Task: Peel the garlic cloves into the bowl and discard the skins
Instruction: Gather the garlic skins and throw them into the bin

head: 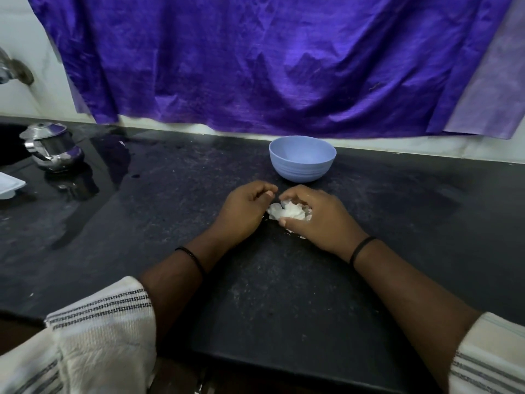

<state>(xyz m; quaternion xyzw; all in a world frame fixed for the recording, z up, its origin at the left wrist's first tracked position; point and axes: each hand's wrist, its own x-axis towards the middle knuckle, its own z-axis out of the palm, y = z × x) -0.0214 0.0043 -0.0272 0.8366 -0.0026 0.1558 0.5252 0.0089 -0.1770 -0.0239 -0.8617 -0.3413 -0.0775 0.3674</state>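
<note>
Nearest, the front edge of the black stone counter (284, 362), with bare dark surface running up between both forearms. Mid-counter, the left hand (244, 211) rests with fingers loosely curled, holding nothing, touching a heap of white papery garlic skins (285, 211). The right hand (318, 217) curls round that heap, thumb beneath; cloves possibly hidden inside. Beyond, apart, a pale blue plastic bowl (302, 162) near the wall edge; open counter either side.
</note>
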